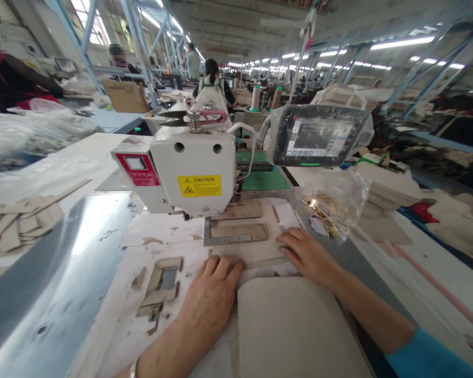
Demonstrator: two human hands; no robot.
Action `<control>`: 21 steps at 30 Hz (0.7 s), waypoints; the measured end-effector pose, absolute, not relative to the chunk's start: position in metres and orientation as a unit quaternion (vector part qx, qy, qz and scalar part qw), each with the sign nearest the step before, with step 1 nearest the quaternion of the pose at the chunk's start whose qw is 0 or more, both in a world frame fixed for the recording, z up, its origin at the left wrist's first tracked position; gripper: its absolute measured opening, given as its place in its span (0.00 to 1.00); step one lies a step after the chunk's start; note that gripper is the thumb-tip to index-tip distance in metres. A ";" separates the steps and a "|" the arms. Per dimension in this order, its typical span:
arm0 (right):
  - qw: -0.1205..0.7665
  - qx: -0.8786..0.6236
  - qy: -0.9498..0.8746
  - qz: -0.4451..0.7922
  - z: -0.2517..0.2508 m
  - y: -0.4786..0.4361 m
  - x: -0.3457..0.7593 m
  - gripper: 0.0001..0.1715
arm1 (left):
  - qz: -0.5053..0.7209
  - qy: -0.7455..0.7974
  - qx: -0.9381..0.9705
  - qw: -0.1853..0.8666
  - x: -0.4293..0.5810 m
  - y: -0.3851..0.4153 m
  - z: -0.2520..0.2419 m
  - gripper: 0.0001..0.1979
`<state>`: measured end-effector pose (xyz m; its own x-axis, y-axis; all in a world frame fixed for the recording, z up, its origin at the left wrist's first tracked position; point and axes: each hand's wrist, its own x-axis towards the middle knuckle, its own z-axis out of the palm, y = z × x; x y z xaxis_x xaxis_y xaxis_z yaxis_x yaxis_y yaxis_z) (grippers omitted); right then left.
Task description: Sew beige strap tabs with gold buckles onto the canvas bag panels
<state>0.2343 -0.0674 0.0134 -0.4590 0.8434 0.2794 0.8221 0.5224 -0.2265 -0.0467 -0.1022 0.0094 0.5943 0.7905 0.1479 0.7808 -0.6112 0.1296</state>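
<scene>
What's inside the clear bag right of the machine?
Small gold-coloured pieces show inside the clear bag. Whatever lies beneath the heap is covered, and creased, shiny plastic blurs their shapes and number.

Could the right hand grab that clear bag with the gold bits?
Probably yes: the clear bag with the gold bits lies close to the right hand, and nothing seems to stand between them. The screen looks farther back.
</scene>
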 end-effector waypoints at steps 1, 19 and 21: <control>0.178 -0.487 -0.855 0.023 0.013 -0.063 0.233 0.08 | 0.095 0.440 0.893 0.026 -0.047 -0.102 0.009 0.23; 0.278 -0.605 -0.746 -0.010 0.006 -0.030 0.286 0.14 | 0.071 0.445 0.893 0.002 -0.047 -0.104 0.001 0.25; 0.215 -0.675 -0.705 -0.042 0.014 -0.014 0.305 0.16 | 0.071 0.444 0.893 0.002 -0.047 -0.104 0.002 0.24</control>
<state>0.3048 -0.0144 0.0144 0.0033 0.9330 0.3598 0.9690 0.0859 -0.2318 -0.0469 -0.1038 0.0018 0.5952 0.7939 0.1243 0.7932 -0.6052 0.0672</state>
